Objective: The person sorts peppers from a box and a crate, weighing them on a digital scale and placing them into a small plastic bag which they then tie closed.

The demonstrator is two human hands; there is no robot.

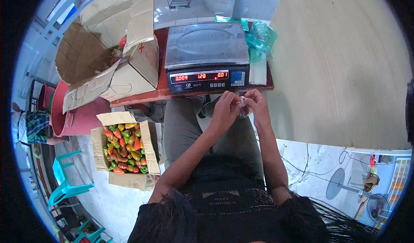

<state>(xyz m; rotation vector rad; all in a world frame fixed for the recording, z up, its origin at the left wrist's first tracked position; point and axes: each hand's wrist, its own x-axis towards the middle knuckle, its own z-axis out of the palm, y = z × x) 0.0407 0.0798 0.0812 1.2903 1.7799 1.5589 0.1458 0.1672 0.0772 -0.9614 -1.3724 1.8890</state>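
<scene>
Between my hands hangs a small clear plastic bag [243, 112] with something dark red in it; what that is I cannot make out. Fingers of my left hand [227, 104] pinch the bag's gathered top from one side. From the other side, my right hand [257, 104] pinches it too. Both hands are above my lap, just in front of a digital weighing scale [207, 49] with a bare metal pan and lit red digits. Green plastic bags [261, 36] lie bunched beside the scale, over a stack of clear plastic [258, 73].
A tall open cardboard box [136, 67] stands left of the scale on the red table [142, 96]. On the floor, another carton [148, 146] holds bell peppers [126, 146]. A pale wooden panel [336, 65] fills the right. Further off are a person [22, 126], a turquoise chair [69, 188] and a fan [377, 207].
</scene>
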